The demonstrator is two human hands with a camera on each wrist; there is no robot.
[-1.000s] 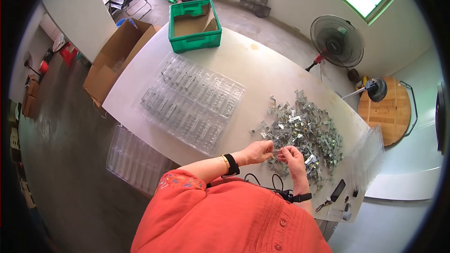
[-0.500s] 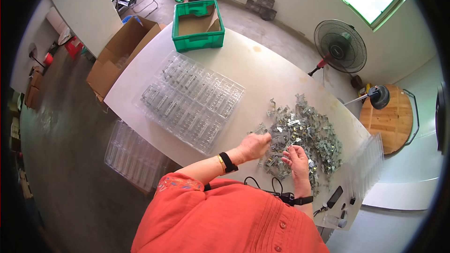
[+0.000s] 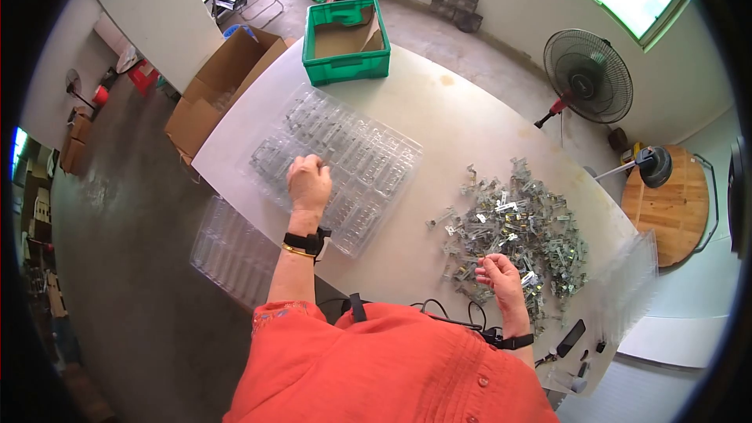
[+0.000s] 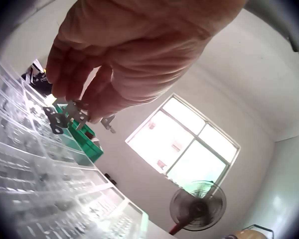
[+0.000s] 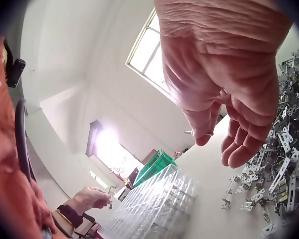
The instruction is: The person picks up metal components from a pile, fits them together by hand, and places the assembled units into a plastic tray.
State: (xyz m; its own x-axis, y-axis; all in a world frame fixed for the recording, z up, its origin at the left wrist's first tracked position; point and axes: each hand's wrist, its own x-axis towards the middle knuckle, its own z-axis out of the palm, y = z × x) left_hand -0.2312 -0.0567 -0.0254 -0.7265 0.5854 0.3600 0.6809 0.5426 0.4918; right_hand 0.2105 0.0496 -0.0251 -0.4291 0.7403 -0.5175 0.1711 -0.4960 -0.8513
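Observation:
My left hand (image 3: 309, 186) is over the clear plastic tray (image 3: 392, 158), which has rows of molded slots with metal parts in many of them. In the left wrist view its fingertips pinch a small grey metal bracket (image 4: 75, 113) with round holes. To the right, my right hand (image 3: 503, 280) hovers at the near edge of a heap of loose metal brackets (image 3: 540, 227). Between its thumb and fingers sits a thin metal piece (image 5: 188, 132), only its ends showing in the right wrist view. The other fingers are loosely bent.
A green crate (image 3: 345, 69) with cardboard inside stands at the table's far end, beside an open carton (image 3: 196, 121). More clear trays are at the right edge (image 3: 627, 278) and below the table's left edge (image 3: 231, 247). A phone (image 3: 572, 338) lies near the front right; a fan (image 3: 587, 74) stands beyond.
My left hand has left the metal heap and swung left over the tray, carrying a bracket. My right hand has stayed by the heap, apart from the left. The head view has shifted slightly.

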